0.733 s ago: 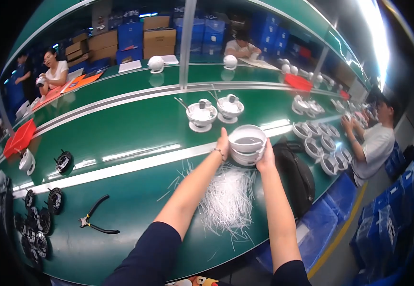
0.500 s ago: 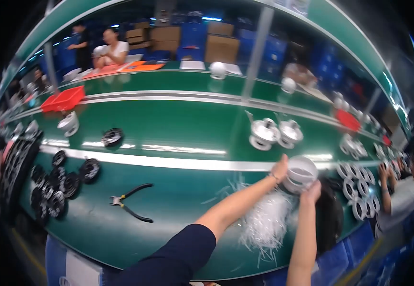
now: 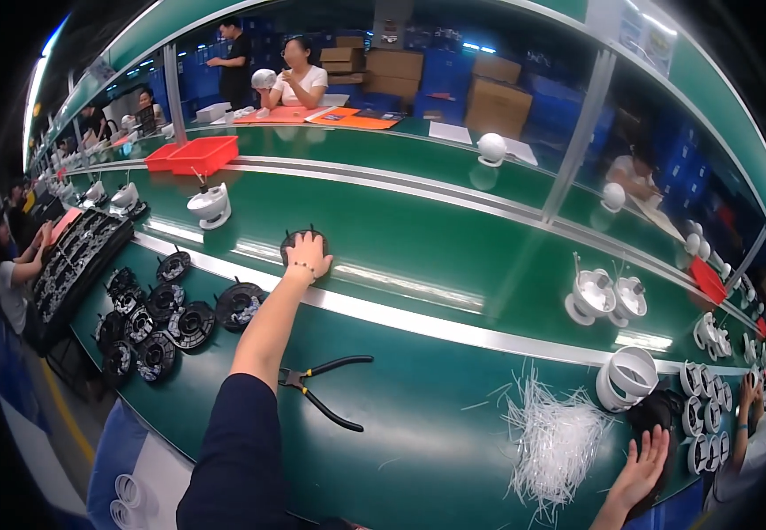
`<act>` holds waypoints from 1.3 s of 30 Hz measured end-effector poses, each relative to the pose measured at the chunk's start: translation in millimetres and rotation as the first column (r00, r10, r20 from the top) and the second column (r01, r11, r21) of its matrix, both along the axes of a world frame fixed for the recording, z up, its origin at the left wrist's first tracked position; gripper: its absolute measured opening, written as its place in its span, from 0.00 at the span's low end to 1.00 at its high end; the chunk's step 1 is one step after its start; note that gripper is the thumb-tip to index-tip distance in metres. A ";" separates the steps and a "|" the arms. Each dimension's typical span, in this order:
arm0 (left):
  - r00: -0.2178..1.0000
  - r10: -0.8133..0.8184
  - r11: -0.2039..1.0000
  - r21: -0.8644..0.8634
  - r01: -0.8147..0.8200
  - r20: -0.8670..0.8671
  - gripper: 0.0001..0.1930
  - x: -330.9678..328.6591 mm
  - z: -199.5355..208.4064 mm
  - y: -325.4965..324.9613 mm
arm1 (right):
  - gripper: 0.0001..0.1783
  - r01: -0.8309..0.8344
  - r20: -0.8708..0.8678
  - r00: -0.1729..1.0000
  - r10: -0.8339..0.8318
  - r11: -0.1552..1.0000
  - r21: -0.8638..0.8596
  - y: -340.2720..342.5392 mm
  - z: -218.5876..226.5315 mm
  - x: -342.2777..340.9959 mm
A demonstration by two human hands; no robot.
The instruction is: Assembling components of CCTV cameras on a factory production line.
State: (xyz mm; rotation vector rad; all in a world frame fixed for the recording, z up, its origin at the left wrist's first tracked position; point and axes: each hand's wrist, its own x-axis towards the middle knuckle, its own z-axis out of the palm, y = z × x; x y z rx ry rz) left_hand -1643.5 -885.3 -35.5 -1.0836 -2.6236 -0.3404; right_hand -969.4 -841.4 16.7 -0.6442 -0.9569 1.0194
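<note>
Black round part (image 3: 290,248) sat right under the left hand (image 3: 307,257), can't tell if fingers pinched it; right hand (image 3: 641,468) was spread, near a white bowl (image 3: 608,389).

Across the table (image 3: 409,199) I can see someone in a white shirt (image 3: 311,81) behind orange sheets (image 3: 287,115), near cardboard boxes (image 3: 498,108) and blue bins (image 3: 443,84). A white globe (image 3: 490,147) stands left of a metal post (image 3: 580,132); further left sits a red tray (image 3: 215,161).

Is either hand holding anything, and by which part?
The left hand covers the top of a black round part; grip cannot be told. The right hand holds nothing.
</note>
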 end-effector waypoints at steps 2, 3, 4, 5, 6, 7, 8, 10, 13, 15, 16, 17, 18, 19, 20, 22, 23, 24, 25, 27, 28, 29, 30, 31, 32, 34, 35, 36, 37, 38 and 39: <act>0.996 -0.082 0.996 -0.023 0.082 -0.025 0.20 -10.6 -7.6 -2.8 | 0.24 -0.089 0.054 0.995 0.088 0.996 0.026 -0.4 11.3 -39.4; 0.991 -0.086 0.995 -0.058 0.081 -0.104 0.13 -2.4 -5.9 0.4 | 0.24 -0.131 0.085 0.988 0.126 0.990 0.060 0.2 14.8 -55.6; 0.986 -0.129 0.990 -0.076 0.121 -0.103 0.10 -13.0 -5.8 0.8 | 0.24 -0.188 0.113 0.978 0.177 0.978 0.093 -1.1 19.0 -75.0; 0.976 -0.185 0.983 -0.023 0.183 -0.119 0.08 -10.5 -0.6 -2.6 | 0.22 -0.188 0.109 0.978 0.177 0.978 0.095 -6.7 23.8 -98.5; 0.962 -0.237 0.971 0.011 0.240 -0.133 0.08 -6.9 4.1 -8.4 | 0.22 -0.251 0.162 0.960 0.229 0.959 0.134 -10.7 22.7 -116.8; 0.948 -0.283 0.955 0.049 0.293 -0.148 0.07 2.7 15.2 -19.5 | 0.21 -0.313 0.219 0.937 0.274 0.934 0.171 -17.2 23.1 -133.9; 0.929 -0.328 0.935 0.081 0.345 -0.169 0.07 14.7 30.4 -36.0 | 0.18 -0.351 0.261 0.919 0.296 0.916 0.195 -29.6 25.6 -154.5; 0.837 -0.449 0.823 0.220 0.524 -0.313 0.06 46.6 61.9 -90.1 | 0.16 -0.365 0.585 0.798 0.145 0.888 0.279 -43.2 9.4 -174.1; 0.691 -0.496 0.708 0.216 0.673 -0.526 0.07 86.3 78.0 -168.5 | 0.13 -0.611 0.832 0.555 -0.008 0.675 0.414 -61.8 1.4 -198.4; 0.651 -0.508 0.693 0.181 0.698 -0.563 0.08 108.3 79.7 -218.6 | 0.13 -0.748 0.880 0.473 -0.045 0.506 0.428 -69.7 -0.2 -200.9; 0.660 -0.558 0.682 0.174 0.710 -0.504 0.08 115.9 72.6 -244.5 | 0.14 -0.801 0.892 0.449 -0.051 0.419 0.428 -70.3 -5.0 -201.1; 0.646 -0.606 0.672 0.135 0.728 -0.464 0.08 120.2 63.4 -273.5 | 0.14 -0.846 0.899 0.434 -0.054 0.319 0.428 -71.1 -10.2 -204.0; 0.641 -0.628 0.678 0.094 0.729 -0.441 0.08 123.8 49.9 -299.5 | 0.15 -0.864 0.893 0.448 -0.048 0.232 0.446 -71.2 -11.0 -211.4; 0.657 -0.632 0.697 0.068 0.714 -0.411 0.08 128.7 41.3 -318.7 | 0.15 -0.857 0.885 0.463 -0.049 0.229 0.461 -72.1 -14.1 -215.8; 0.698 -0.614 0.725 0.086 0.683 -0.368 0.08 133.4 30.5 -332.3 | 0.15 -0.881 0.902 0.429 -0.045 0.197 0.429 -73.0 -17.8 -219.1; 0.722 -0.604 0.755 0.048 0.654 -0.338 0.11 135.9 18.7 -343.6 | 0.15 -0.908 0.920 0.390 -0.044 0.151 0.392 -76.1 -17.2 -229.3; 0.776 -0.575 0.796 0.041 0.604 -0.260 0.13 135.2 13.8 -345.3 | 0.15 -0.918 0.925 0.378 -0.020 0.116 0.378 -80.1 -15.4 -238.2; 0.830 -0.530 0.832 0.081 0.548 -0.175 0.15 131.4 7.7 -343.8 | 0.15 -0.930 0.933 0.359 0.004 0.080 0.358 -84.9 -15.2 -247.0; 0.851 -0.501 0.854 0.069 0.516 -0.158 0.16 117.1 0.8 -338.5 | 0.15 -0.940 0.941 0.339 0.028 0.060 0.337 -90.4 -19.8 -259.6; 0.896 -0.428 0.903 -0.006 0.431 -0.114 0.28 101.4 11.6 -318.2 | 0.17 -0.969 0.968 0.247 0.047 0.004 0.247 -99.7 -30.5 -280.9; 0.911 -0.402 0.911 0.057 0.408 -0.090 0.31 110.1 28.4 -319.5 | 0.21 -0.974 0.972 0.221 0.076 -0.025 0.223 -110.8 -24.6 -286.6; 0.912 -0.392 0.903 0.138 0.406 -0.122 0.32 117.9 32.8 -328.9 | 0.25 -0.985 0.985 0.154 0.083 -0.065 0.160 -126.6 -13.4 -295.5; 0.916 -0.380 0.879 0.258 0.401 -0.131 0.32 133.0 33.2 -341.0 | 0.27 -0.990 0.993 0.096 0.069 -0.097 0.102 -143.7 -8.5 -306.1; 0.913 -0.379 0.831 0.377 0.409 -0.153 0.32 140.8 28.5 -354.6 | 0.29 -0.993 0.998 0.045 0.043 -0.109 0.050 -163.3 -7.9 -313.8; 0.912 -0.342 0.799 0.440 0.410 -0.228 0.33 152.0 13.3 -370.7 | 0.37 -0.989 0.999 -0.044 0.017 -0.139 -0.041 -177.4 -13.5 -322.1; 0.935 -0.107 0.775 0.561 0.292 -0.339 0.35 173.7 -24.9 -417.6 | 0.44 -0.962 0.977 -0.199 -0.083 -0.174 -0.211 -205.1 -18.7 -336.3; 0.957 0.086 0.811 0.577 0.095 -0.278 0.36 186.2 -42.7 -446.2 | 0.50 -0.936 0.938 -0.273 -0.211 -0.168 -0.310 -215.9 -18.6 -341.0; 0.942 0.295 0.795 0.588 -0.148 -0.161 0.36 196.4 -64.8 -477.8 | 0.50 -0.932 0.911 -0.284 -0.299 -0.136 -0.335 -222.6 -20.8 -346.2; 0.890 0.454 0.751 0.557 -0.355 -0.044 0.36 207.7 -81.4 -508.2 | 0.49 -0.938 0.900 -0.270 -0.343 -0.120 -0.326 -225.0 -22.3 -351.0; 0.806 0.590 0.717 0.426 -0.552 0.050 0.36 222.5 -107.5 -546.3 | 0.49 -0.942 0.909 -0.259 -0.326 -0.122 -0.312 -226.3 -22.5 -353.8; 0.684 0.721 0.640 0.272 -0.719 0.114 0.36 242.7 -138.8 -591.5 | 0.50 -0.946 0.920 -0.242 -0.310 -0.135 -0.295 -233.4 -22.3 -357.0</act>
